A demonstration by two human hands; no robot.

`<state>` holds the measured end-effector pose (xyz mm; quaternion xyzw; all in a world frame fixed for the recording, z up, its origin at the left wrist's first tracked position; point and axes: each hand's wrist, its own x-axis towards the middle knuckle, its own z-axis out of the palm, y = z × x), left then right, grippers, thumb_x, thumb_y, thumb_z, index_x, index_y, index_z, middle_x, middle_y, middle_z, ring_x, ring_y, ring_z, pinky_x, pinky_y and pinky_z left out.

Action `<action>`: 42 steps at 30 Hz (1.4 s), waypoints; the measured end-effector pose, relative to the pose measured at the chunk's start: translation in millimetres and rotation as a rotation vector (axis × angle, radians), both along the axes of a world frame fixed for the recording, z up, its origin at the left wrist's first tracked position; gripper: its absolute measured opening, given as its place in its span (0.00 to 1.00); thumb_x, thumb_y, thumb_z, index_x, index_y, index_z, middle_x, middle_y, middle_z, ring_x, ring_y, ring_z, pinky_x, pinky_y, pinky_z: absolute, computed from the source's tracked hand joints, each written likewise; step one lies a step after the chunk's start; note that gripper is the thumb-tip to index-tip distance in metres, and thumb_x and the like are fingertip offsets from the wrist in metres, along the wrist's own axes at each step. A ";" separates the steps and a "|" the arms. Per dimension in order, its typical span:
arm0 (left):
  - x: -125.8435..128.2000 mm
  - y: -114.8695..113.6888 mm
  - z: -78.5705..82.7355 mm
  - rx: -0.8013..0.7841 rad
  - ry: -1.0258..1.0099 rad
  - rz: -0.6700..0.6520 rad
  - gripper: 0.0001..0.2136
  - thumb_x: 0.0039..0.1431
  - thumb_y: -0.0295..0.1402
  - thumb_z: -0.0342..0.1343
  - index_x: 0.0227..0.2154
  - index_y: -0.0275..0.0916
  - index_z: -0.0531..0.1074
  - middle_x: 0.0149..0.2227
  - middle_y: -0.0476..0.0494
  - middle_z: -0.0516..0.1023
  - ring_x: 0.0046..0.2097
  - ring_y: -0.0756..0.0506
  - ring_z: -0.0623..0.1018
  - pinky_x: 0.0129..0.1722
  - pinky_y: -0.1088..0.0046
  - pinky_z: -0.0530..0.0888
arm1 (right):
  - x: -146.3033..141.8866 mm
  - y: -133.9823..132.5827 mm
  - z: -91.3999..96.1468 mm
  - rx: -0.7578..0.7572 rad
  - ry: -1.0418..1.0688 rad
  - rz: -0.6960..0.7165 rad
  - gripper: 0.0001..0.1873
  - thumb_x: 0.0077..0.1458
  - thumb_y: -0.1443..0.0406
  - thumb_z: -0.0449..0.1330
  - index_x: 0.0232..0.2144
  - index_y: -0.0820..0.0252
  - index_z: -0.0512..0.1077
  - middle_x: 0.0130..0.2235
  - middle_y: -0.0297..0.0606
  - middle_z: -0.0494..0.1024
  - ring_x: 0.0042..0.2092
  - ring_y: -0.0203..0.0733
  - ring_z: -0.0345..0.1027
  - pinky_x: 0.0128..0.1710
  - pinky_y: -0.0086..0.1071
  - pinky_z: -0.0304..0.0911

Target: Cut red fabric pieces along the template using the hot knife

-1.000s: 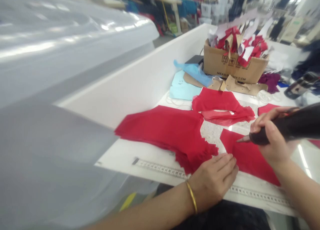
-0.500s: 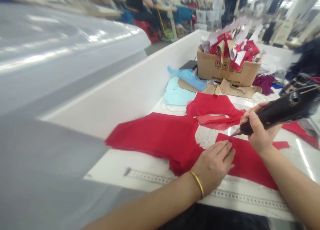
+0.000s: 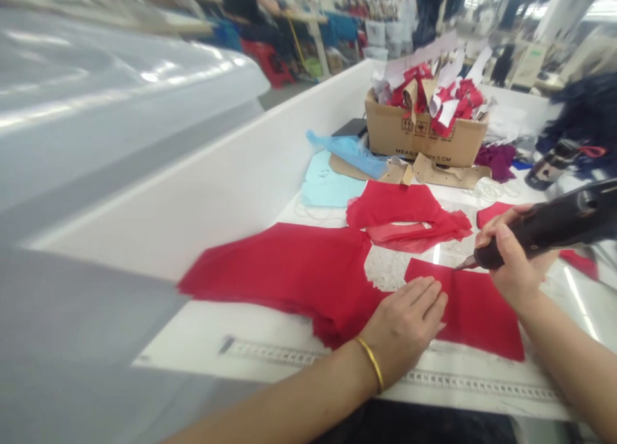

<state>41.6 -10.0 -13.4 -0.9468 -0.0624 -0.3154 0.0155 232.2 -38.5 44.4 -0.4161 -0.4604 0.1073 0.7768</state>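
Head view: left hand (image 3: 402, 328) still lies flat and open on red fabric (image 3: 477, 322); right hand (image 3: 515, 264) grips a black handheld cutter (image 3: 544, 229); cardboard box (image 3: 424, 135) sits at the far edge of the tabletop (image 3: 202, 328).

And we're live on the person's own kit, folks! First up, the left forearm (image 3: 270, 408), bare from the wrist up, and look at that wrist: 1 slim gold bangle (image 3: 370, 364), a plain polished band, thin and round, catching the factory light. Just past it comes the left hand (image 3: 402, 328), also bare, with all 5 slender fingers (image 3: 424, 299) on show. Over on the other side, the right forearm (image 3: 569, 373) and right hand (image 3: 518, 270) are bare too, with nothing worn there that this view can pick out. And along the bottom edge, a dark garment (image 3: 414, 428) — black or close to it, and soft in the blur.
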 end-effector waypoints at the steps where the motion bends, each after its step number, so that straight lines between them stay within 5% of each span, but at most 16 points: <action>1: 0.3 0.0 -0.1 0.003 0.000 0.000 0.11 0.70 0.27 0.50 0.46 0.26 0.76 0.46 0.32 0.82 0.49 0.38 0.82 0.52 0.61 0.80 | 0.7 -0.6 -1.1 -0.006 -0.001 -0.006 0.13 0.57 0.65 0.67 0.41 0.54 0.67 0.26 0.26 0.74 0.24 0.35 0.69 0.26 0.31 0.69; 14: 37.5 -15.2 5.8 0.079 0.015 -0.103 0.11 0.71 0.25 0.49 0.45 0.28 0.76 0.47 0.34 0.82 0.51 0.41 0.81 0.56 0.64 0.77 | 23.7 -17.4 3.8 -0.036 -0.028 -0.139 0.16 0.55 0.62 0.69 0.42 0.53 0.67 0.26 0.25 0.73 0.23 0.35 0.69 0.27 0.33 0.71; 22: 61.8 -21.5 10.3 0.089 0.104 -0.165 0.11 0.67 0.20 0.47 0.42 0.27 0.76 0.39 0.35 0.82 0.42 0.42 0.82 0.51 0.65 0.79 | 30.5 -25.8 -3.7 -0.088 -0.010 -0.184 0.12 0.56 0.63 0.66 0.39 0.54 0.66 0.26 0.26 0.72 0.24 0.35 0.68 0.27 0.34 0.71; 30: 88.7 -32.3 -4.9 0.080 0.114 -0.220 0.12 0.69 0.24 0.48 0.49 0.27 0.75 0.53 0.29 0.79 0.56 0.40 0.79 0.58 0.64 0.75 | 51.5 -44.1 1.5 -0.073 -0.034 -0.234 0.15 0.56 0.63 0.67 0.43 0.53 0.66 0.25 0.24 0.72 0.24 0.37 0.69 0.28 0.35 0.69; 42: 88.4 -31.9 -8.9 0.058 0.062 -0.267 0.15 0.71 0.24 0.45 0.49 0.28 0.76 0.53 0.33 0.80 0.57 0.41 0.79 0.61 0.66 0.74 | 60.2 -49.8 -4.1 -0.054 -0.028 -0.231 0.13 0.58 0.64 0.65 0.43 0.53 0.66 0.26 0.25 0.74 0.25 0.37 0.70 0.29 0.35 0.71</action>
